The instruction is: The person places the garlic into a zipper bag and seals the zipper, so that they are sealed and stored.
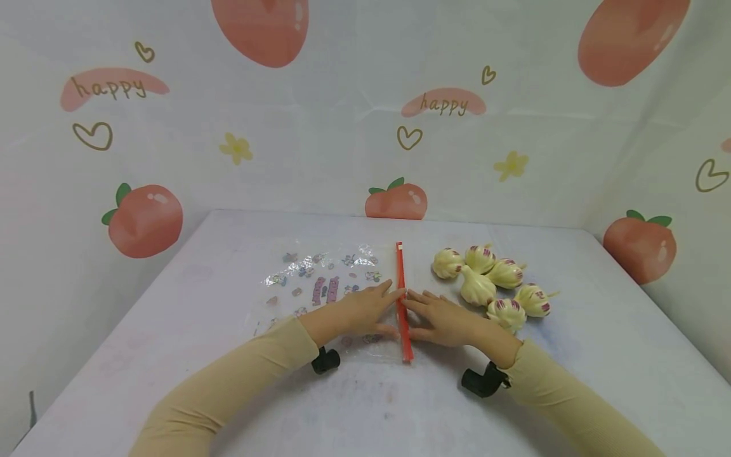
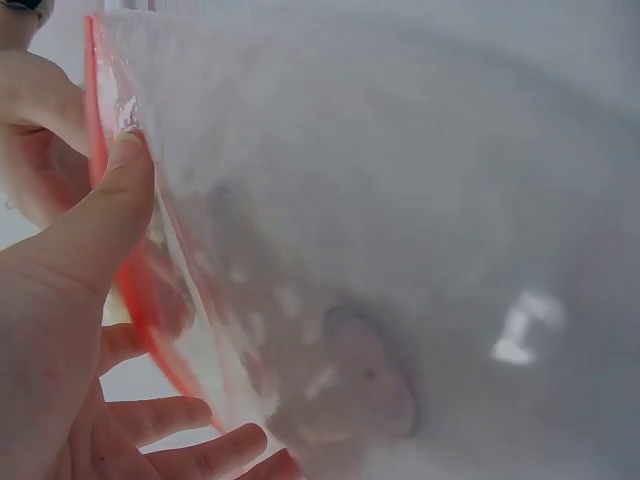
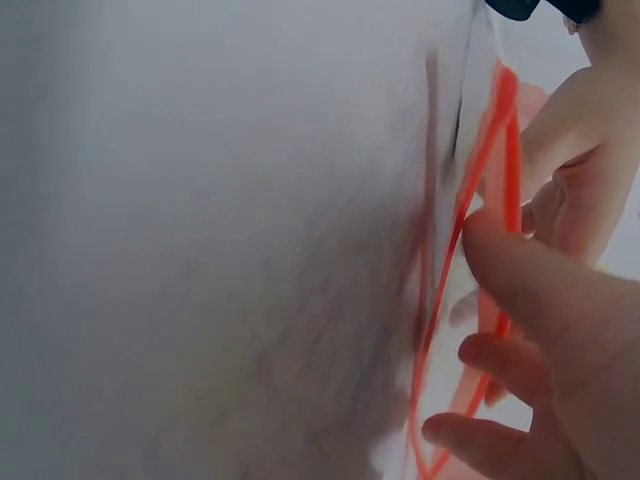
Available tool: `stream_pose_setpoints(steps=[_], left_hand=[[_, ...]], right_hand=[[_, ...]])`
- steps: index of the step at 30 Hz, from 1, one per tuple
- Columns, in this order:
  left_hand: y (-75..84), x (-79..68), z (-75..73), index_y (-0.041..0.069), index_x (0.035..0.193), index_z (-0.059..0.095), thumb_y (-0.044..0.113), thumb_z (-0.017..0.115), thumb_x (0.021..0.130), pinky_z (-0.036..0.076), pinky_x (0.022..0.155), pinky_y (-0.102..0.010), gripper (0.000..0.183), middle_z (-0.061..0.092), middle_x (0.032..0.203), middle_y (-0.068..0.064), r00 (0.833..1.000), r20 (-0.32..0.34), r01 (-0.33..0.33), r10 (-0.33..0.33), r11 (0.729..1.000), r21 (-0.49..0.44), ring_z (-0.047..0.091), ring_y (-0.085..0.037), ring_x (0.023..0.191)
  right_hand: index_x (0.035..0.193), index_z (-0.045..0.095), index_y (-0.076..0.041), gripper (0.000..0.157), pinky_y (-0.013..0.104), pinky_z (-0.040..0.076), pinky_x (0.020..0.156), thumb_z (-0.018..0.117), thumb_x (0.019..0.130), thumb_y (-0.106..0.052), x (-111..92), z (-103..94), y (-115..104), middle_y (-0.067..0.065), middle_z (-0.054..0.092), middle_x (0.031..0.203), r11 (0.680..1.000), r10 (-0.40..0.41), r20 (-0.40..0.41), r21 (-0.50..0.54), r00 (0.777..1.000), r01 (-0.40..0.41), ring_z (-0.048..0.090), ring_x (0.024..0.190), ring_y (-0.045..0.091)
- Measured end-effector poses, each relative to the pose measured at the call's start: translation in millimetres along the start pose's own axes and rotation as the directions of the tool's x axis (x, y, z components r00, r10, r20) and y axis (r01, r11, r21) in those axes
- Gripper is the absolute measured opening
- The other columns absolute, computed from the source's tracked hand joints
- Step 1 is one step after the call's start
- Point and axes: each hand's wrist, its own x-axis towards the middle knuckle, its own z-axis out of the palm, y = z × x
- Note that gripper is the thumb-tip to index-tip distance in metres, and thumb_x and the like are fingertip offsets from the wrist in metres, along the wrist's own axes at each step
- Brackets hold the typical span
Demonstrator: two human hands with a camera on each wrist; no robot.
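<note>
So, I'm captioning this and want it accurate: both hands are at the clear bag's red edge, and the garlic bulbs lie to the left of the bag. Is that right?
Not quite: the garlic bulbs lie to the right of the clear bag, as the head view shows. The rest stands: left hand and right hand are both at its red edge.

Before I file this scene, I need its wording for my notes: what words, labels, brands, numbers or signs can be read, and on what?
"happy": on the left pink band of the wall backdrop.
"happy": on the middle pink band of the same backdrop.
Pink-purple lettering on the clear bag: sideways and too small to read.
No brand or number is legible.
</note>
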Motion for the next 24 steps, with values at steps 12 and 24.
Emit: stream_pose_setpoints(steps=[12,24], left_hand=[[-3.6,0.4,0.4,0.01,0.13,0.041,0.057,0.062,0.08,0.045,0.102,-0.042,0.072,0.029,0.151,-0.016,0.991,-0.108,-0.072,0.074,0.997,0.026,0.044,-0.03,0.131],[-2.2,-8.2,-14.0,0.01,0.11,0.046,0.055,0.066,0.078,0.055,0.083,-0.039,0.059,0.036,0.149,-0.013,0.969,-0.23,-0.066,0.086,0.993,0.093,0.051,-0.028,0.126]], right_hand=[[0.141,0.04,-0.007,0.061,0.068,0.028,0.103,0.06,0.09,-0.033,4,1.0,-5,0.02,0.036,0.147,0.997,-0.072,0.006,0.001,0.997,0.072,0.035,0.132,0.048],[0.138,0.044,-0.005,0.056,0.067,0.034,0.099,0.061,0.089,-0.028,9,0.3,-5,0.025,0.04,0.143,0.995,-0.092,-0.022,-0.038,0.996,0.091,0.04,0.128,0.049]])
